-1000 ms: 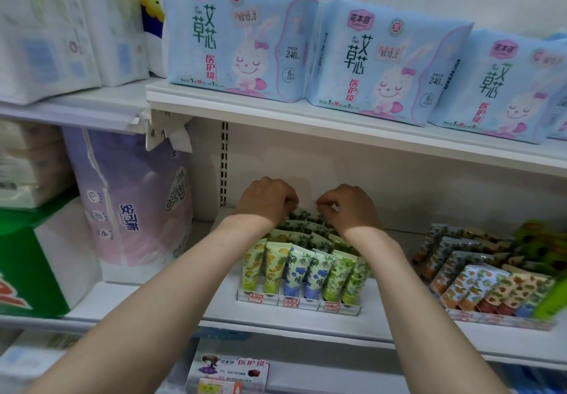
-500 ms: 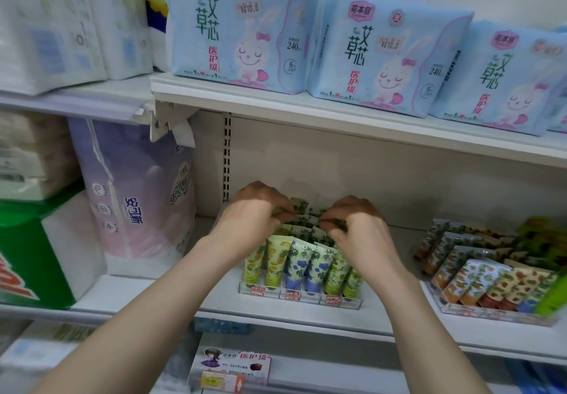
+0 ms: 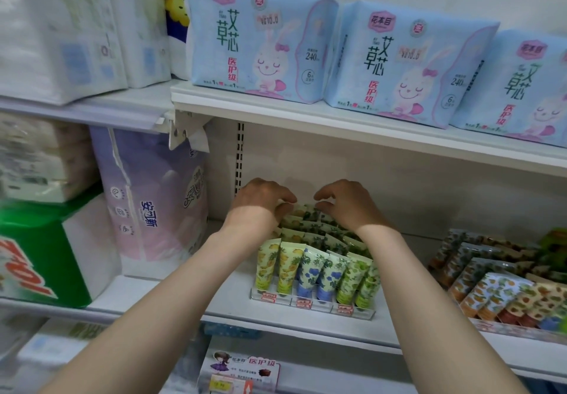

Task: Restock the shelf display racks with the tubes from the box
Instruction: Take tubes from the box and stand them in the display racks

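Note:
A clear display rack (image 3: 352, 314) stands on the middle shelf, holding rows of small patterned tubes (image 3: 310, 274) in yellow, blue and green. Both my arms reach over it to its back rows. My left hand (image 3: 260, 202) and my right hand (image 3: 346, 203) hover side by side with fingers curled and spread, their fingertips touching the tops of the rear tubes (image 3: 306, 214). Neither hand lifts a tube. The box is not in view.
A second rack of patterned tubes (image 3: 491, 289) sits to the right on the same white shelf (image 3: 233, 304). A purple tissue pack (image 3: 147, 197) stands to the left. Blue pad packs (image 3: 257, 34) fill the shelf above, close over my hands.
Both hands have drawn back toward the rear rows and opened their fingers after pressing down on the tubes. The view has dipped slightly.

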A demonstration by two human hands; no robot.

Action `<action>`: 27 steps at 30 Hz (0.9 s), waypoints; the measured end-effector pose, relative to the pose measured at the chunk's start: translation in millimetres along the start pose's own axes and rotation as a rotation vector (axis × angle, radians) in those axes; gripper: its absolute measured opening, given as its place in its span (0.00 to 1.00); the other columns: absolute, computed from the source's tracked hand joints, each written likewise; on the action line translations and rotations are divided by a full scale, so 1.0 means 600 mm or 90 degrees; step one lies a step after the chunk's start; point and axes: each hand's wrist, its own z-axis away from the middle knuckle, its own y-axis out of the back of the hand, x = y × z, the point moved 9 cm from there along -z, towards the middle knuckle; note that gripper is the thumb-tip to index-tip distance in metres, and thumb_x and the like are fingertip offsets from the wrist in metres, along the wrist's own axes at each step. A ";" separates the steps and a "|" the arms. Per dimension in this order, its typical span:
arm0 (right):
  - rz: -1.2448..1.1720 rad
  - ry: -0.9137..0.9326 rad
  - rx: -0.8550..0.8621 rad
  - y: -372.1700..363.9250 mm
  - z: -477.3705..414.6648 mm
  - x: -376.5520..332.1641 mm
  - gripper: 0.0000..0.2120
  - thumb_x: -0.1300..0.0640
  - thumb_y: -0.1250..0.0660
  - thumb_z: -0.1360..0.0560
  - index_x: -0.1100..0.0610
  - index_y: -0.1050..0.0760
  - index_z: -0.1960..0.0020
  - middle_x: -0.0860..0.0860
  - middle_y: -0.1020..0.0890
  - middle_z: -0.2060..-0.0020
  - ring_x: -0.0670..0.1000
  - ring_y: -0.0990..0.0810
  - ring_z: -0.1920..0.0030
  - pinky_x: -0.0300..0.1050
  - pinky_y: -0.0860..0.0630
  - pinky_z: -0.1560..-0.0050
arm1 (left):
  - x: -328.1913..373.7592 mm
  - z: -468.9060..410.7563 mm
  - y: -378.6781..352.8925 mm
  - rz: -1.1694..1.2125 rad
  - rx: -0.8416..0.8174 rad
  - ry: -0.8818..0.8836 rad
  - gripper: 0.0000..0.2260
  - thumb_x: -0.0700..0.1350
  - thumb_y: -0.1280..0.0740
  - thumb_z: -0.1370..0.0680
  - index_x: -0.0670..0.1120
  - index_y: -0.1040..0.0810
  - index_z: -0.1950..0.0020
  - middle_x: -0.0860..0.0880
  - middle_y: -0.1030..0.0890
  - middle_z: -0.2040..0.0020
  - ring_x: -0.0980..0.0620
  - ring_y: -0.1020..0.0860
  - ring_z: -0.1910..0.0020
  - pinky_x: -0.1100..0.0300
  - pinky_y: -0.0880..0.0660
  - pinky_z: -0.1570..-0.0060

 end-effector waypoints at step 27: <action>-0.030 0.010 -0.024 -0.009 -0.001 -0.017 0.05 0.61 0.29 0.27 0.55 0.14 0.53 0.49 0.14 0.56 0.50 0.17 0.56 0.39 0.26 0.52 | -0.009 -0.022 -0.031 0.000 -0.039 -0.022 0.10 0.46 0.36 0.20 0.50 0.17 0.43 0.48 0.17 0.45 0.46 0.20 0.47 0.54 0.25 0.45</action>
